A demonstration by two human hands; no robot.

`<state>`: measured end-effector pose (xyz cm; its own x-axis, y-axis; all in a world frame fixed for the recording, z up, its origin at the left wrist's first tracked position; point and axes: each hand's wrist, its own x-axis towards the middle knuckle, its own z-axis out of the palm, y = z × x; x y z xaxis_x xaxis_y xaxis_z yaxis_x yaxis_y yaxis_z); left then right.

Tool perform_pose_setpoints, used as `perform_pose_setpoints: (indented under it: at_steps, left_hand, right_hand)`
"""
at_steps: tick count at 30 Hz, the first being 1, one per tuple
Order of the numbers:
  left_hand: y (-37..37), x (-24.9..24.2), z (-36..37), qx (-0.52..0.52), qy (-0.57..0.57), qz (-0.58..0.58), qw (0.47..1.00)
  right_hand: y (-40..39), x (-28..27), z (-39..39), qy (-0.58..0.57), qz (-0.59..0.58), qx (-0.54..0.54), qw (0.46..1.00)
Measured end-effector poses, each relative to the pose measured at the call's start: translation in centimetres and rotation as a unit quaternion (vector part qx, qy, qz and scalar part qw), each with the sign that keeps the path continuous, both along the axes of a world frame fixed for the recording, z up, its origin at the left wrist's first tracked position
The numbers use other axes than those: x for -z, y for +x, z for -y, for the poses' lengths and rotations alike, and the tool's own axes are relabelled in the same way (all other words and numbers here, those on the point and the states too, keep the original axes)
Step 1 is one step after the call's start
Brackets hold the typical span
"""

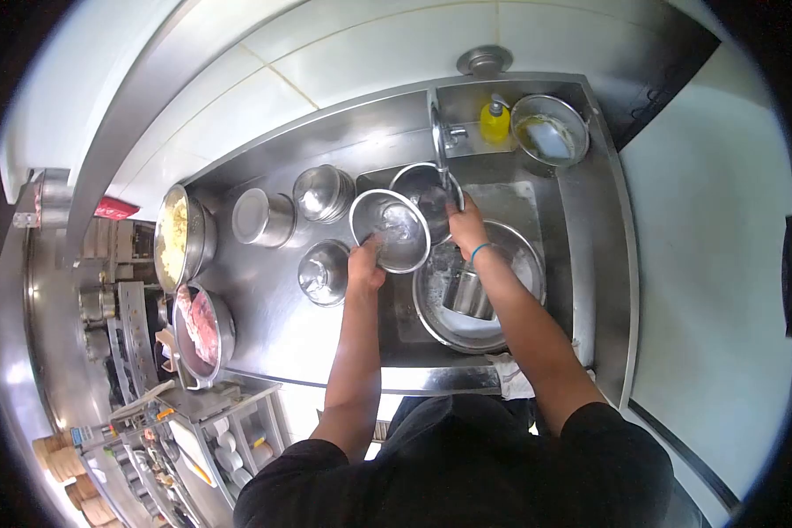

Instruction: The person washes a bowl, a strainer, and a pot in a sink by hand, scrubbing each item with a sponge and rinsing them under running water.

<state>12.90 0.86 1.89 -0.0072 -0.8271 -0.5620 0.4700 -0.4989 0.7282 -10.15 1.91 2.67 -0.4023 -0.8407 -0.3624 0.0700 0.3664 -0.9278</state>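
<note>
My left hand (367, 263) grips the rim of a shiny metal bowl (394, 242), tilted so its wet inside faces me. Behind it, under the faucet (439, 141), is a second metal bowl (422, 189), and my right hand (468, 227) is closed on its right edge. The first bowl overlaps part of the second. Below my right forearm a large metal basin (422, 304) sits in the sink with suds and a metal container (469, 296) in it.
On the left drainboard stand upturned bowls (322, 273), a stack of bowls (323, 193) and a metal pot (264, 217). Farther left are a bowl of yellowish food (204, 238) and a pot with raw meat (223, 330). A yellow soap bottle (495, 123) and a sudsy bowl (574, 110) are at the back.
</note>
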Motion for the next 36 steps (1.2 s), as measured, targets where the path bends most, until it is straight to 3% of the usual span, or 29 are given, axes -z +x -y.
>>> perform_pose_setpoints:
  at_steps: [2, 6, 9, 14, 16, 22, 24, 28, 31, 36]
  left_hand:
    - [1.0, 0.4, -0.3, -0.022, -0.018, -0.023, 0.999]
    - [-1.7, 0.7, 0.1, -0.021, 0.027, -0.176, 0.984]
    - [-5.7, 2.8, 1.2, 0.023, 0.048, -0.261, 0.964]
    - [-14.6, 4.5, 3.7, 0.044, 0.05, -0.249, 0.966]
    - [-17.3, 6.5, 5.0, 0.053, 0.021, -0.288, 0.956]
    - [-20.1, 3.3, 5.9, 0.046, 0.029, -0.24, 0.969]
    - [-19.5, 4.5, 6.1, 0.056, 0.0, -0.262, 0.963]
    - [-16.5, 3.7, 5.2, 0.094, 0.003, -0.254, 0.963]
    - [-13.5, 4.6, 4.9, 0.099, 0.055, -0.188, 0.976]
    - [-9.8, 4.3, 4.3, 0.155, 0.024, -0.078, 0.984]
  right_hand:
    - [0.8, -1.3, 1.0, -0.04, -0.038, -0.032, 0.998]
    - [-0.4, -3.5, 2.3, -0.108, -0.031, -0.02, 0.993]
    - [-2.7, -3.8, 1.9, -0.176, -0.049, 0.052, 0.982]
    - [-6.0, -2.6, 0.1, -0.165, -0.021, 0.217, 0.962]
    - [-7.1, -3.0, -0.4, -0.17, -0.024, 0.248, 0.953]
    - [-8.3, -3.3, -1.1, -0.205, -0.028, 0.279, 0.938]
    - [-8.1, -3.0, -0.8, -0.196, -0.037, 0.292, 0.935]
    - [-7.7, -2.2, -1.0, -0.186, -0.054, 0.219, 0.956]
    - [-7.2, -0.9, -1.2, -0.184, -0.073, 0.144, 0.969]
    - [-6.3, -0.7, -0.8, -0.174, -0.099, -0.007, 0.98]
